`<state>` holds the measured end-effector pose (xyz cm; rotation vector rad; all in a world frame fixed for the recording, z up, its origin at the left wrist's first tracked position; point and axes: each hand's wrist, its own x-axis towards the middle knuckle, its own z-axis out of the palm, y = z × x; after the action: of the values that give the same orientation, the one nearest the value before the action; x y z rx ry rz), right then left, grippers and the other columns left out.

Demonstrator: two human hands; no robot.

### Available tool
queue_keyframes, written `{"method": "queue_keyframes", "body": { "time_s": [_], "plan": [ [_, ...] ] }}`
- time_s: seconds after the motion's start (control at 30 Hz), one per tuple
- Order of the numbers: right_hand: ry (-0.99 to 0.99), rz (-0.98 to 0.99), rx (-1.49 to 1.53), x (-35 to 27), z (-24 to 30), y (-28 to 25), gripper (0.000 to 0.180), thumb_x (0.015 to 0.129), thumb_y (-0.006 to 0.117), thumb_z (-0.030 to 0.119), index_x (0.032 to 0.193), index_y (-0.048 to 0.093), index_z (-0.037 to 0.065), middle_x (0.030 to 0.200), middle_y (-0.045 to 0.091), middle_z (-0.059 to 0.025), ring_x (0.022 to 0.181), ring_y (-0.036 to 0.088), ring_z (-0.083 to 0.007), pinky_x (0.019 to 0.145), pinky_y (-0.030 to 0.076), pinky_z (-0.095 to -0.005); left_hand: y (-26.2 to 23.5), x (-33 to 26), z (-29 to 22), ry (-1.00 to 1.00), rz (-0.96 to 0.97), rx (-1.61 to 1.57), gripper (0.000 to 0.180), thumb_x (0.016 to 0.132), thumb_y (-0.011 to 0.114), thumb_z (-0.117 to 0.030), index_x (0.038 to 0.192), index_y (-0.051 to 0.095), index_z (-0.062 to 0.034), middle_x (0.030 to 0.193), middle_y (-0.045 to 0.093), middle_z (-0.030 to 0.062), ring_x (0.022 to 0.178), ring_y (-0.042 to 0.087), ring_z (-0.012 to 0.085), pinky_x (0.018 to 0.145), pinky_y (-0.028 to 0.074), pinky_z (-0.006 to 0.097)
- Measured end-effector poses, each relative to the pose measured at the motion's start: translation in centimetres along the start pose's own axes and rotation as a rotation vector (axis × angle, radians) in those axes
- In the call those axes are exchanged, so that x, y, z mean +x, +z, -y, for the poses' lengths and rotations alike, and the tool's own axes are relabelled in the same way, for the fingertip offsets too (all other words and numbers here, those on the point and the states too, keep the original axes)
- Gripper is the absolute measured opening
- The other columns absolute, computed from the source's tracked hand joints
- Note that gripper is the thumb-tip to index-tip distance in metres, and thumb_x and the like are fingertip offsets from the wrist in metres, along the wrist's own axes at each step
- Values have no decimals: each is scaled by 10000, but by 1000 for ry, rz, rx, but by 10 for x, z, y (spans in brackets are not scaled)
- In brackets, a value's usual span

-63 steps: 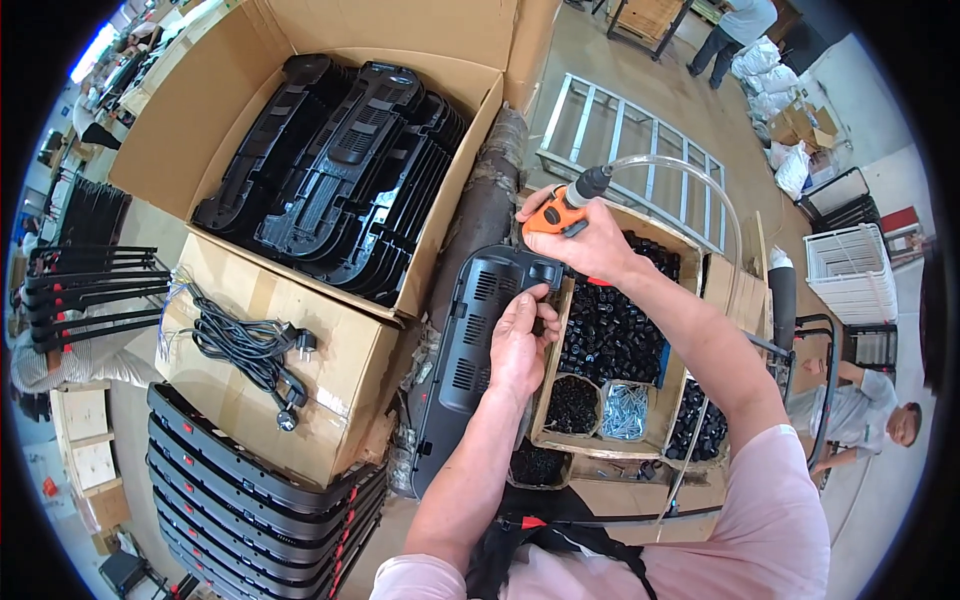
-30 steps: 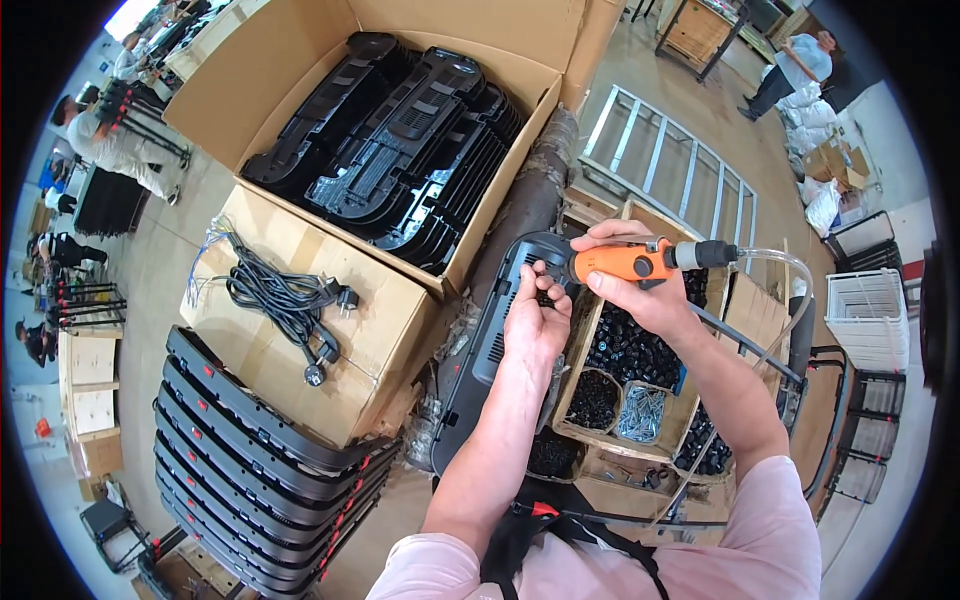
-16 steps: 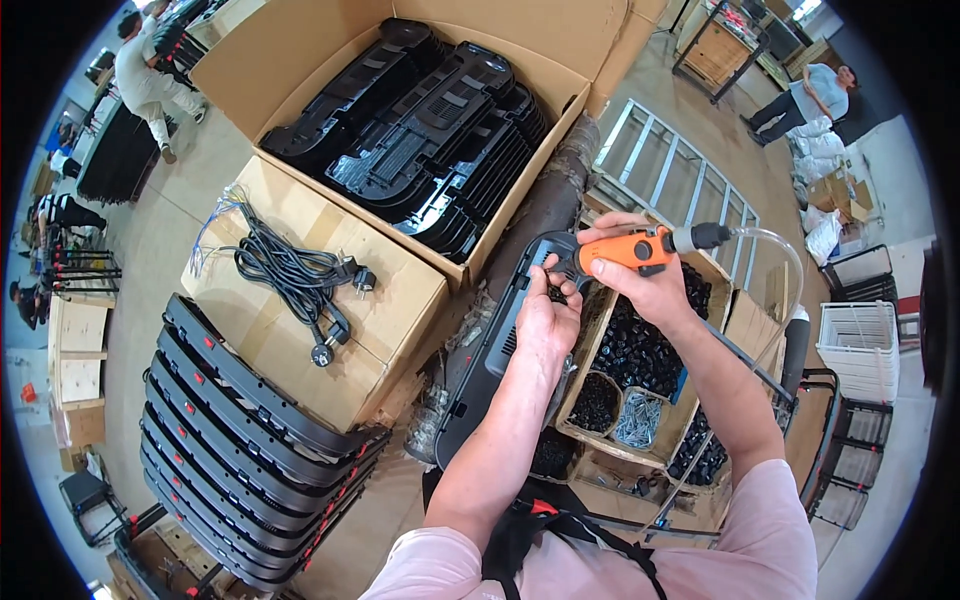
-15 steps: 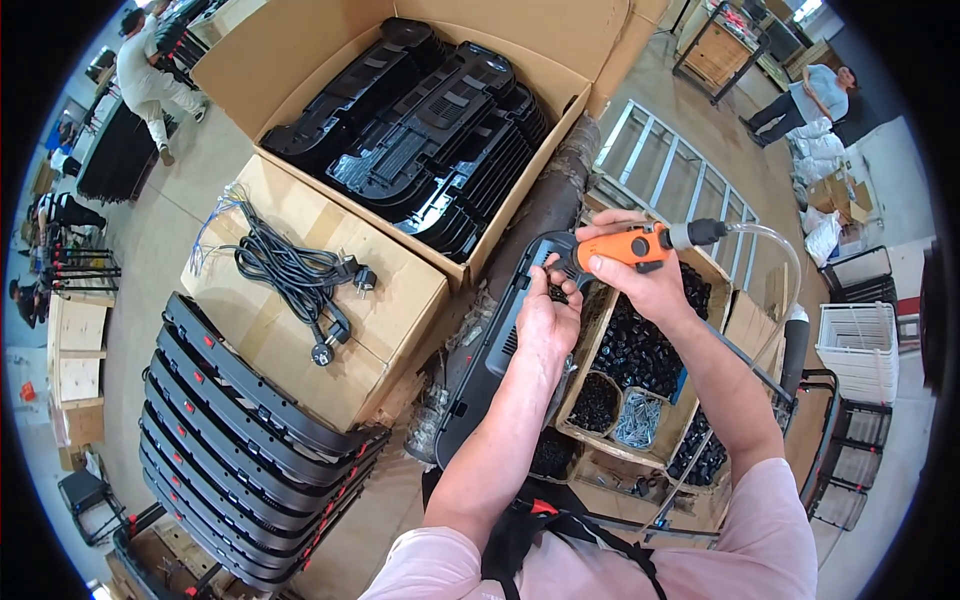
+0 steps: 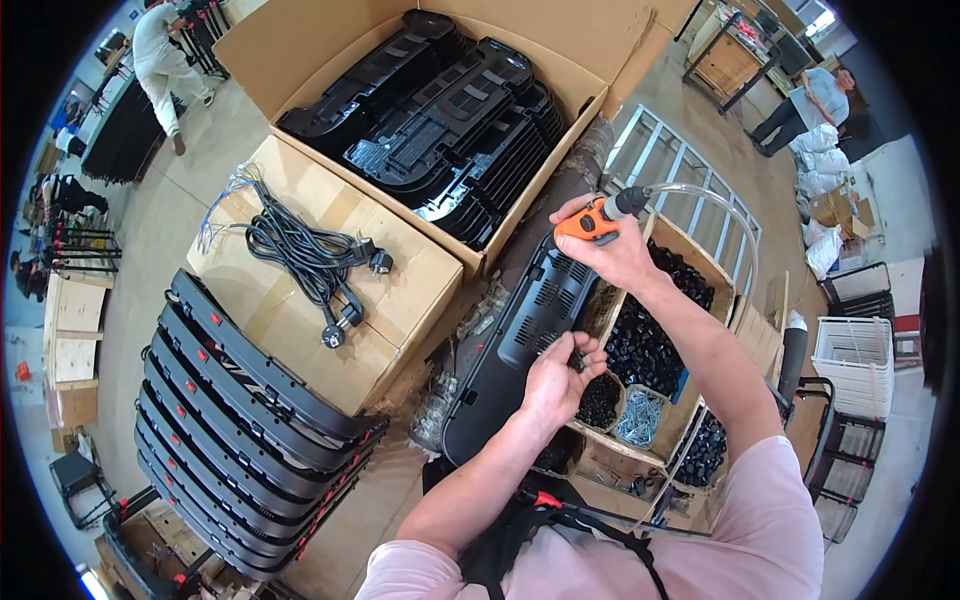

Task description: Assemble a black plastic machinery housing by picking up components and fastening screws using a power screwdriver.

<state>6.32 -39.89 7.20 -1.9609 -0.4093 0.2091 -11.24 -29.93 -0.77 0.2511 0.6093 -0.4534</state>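
My right hand (image 5: 622, 258) is wrapped round an orange and black power screwdriver (image 5: 592, 222), from whose top a clear hose curves off to the right. The driver's lower end is hidden behind my fingers, over the far end of a long black plastic housing (image 5: 490, 390) with slotted vents. Nearer to me, my left hand (image 5: 555, 385) hovers at the housing's right edge. Its fingers are curled round small dark pieces, too small to name. Just beside it is a compartment of small black parts (image 5: 598, 402).
To the right, a wooden bin (image 5: 735, 265) holds black plastic parts, with silver screws (image 5: 637, 416) near its front. Left lie cables with plugs (image 5: 310, 260) on a carton (image 5: 400, 320), above stacked black curved frames (image 5: 250, 440). An open carton (image 5: 590, 105) holds black panels. People stand far off.
My right hand has carried the screwdriver away and slightly left, to the housing's far end. My left hand has drawn back toward me, away from the driver. The view has shifted a little.
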Motion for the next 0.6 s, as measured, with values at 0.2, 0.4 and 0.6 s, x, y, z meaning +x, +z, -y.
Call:
{"method": "queue_keyframes", "body": {
  "time_s": [0.2, 0.4, 0.6],
  "plan": [
    [-18, 33, -63, 2, 8, 25, 267, 855, 810, 135, 1100, 723, 73, 1103, 732, -43, 1022, 673, -142, 949, 541, -324, -50, -38, 10, 2, -19, 56, 210, 1068, 548, -209, 1115, 624, -19, 1005, 660, 107, 916, 687, 251, 824, 607, 406],
    [-146, 128, -79, 20, -62, -14, 279, 961, 727, 97, 1231, 710, 28, 1297, 673, -73, 1247, 600, -179, 1127, 424, -330, -66, -50, 30, 15, 9, 49, 218, 1056, 548, -234, 1054, 638, -35, 889, 667, 77, 741, 700, 210, 646, 606, 351],
    [-114, 259, 75, 43, -105, -14, 357, 1021, 676, 127, 1346, 602, -1, 1379, 640, -125, 1285, 583, -204, 1158, 400, -327, -77, -75, 33, 104, -15, 28, 235, 1085, 458, -224, 1073, 595, -33, 846, 619, 55, 682, 660, 201, 603, 576, 346]
  ]
}}
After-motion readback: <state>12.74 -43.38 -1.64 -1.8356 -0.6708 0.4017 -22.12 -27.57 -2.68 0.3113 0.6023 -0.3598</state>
